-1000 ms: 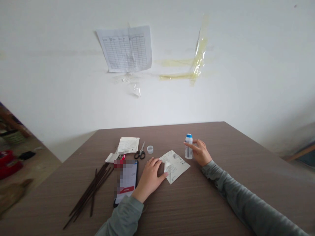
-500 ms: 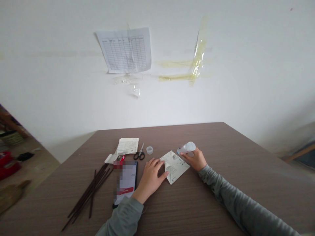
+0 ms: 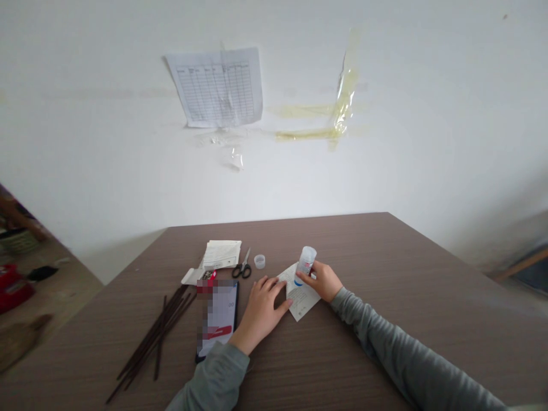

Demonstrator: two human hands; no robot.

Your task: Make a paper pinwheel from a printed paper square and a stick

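Note:
My right hand (image 3: 326, 281) grips a translucent glue stick (image 3: 306, 261) with a blue ring at its lower end. The glue stick is held nearly upright, its lower end down at the upper part of a printed piece of paper (image 3: 301, 305). This paper lies turned like a diamond, partly hidden by my hands. At its left edge, my left hand (image 3: 264, 305) rests with fingers spread and the fingertips touching the paper. A clear round cap (image 3: 259, 261) lies a little beyond my left hand.
Left of the cap are black-handled scissors (image 3: 242, 269) and a stack of papers (image 3: 221, 254). A small red-and-white box (image 3: 205, 278) lies behind a phone (image 3: 220, 319), beside my left forearm. Several thin dark sticks (image 3: 149, 337) lie further left. A white wall (image 3: 325, 188) rises behind the table.
My right hand has moved left with the glue stick, from the paper's right side onto its upper part. The glue stick has tipped more upright. My left hand has stayed in place.

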